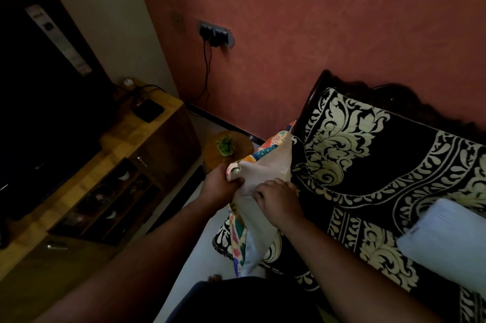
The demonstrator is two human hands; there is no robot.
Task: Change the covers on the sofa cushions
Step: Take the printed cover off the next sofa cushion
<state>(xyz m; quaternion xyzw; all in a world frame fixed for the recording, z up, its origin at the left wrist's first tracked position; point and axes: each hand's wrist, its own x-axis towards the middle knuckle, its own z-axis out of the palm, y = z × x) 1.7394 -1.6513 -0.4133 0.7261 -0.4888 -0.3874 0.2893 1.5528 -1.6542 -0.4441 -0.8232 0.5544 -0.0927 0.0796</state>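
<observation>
A colourful patterned cushion cover (238, 230) hangs at the front edge of the sofa (381, 165), its pale inner lining (268, 165) turned outward. My left hand (221, 186) grips a bunched corner of the cover near its top. Just to its right, my right hand (278, 201) pinches the pale fabric with curled fingers. A bare white cushion (447, 243) lies on the sofa seat at the right. Whether a cushion sits inside the cover is hidden.
The sofa wears a black throw with cream floral motifs. A small round wooden stool (236, 149) with a green plant (225, 146) stands left of the sofa. A wooden TV cabinet (118, 165) runs along the left. A wall socket (215, 33) with hanging cables is above.
</observation>
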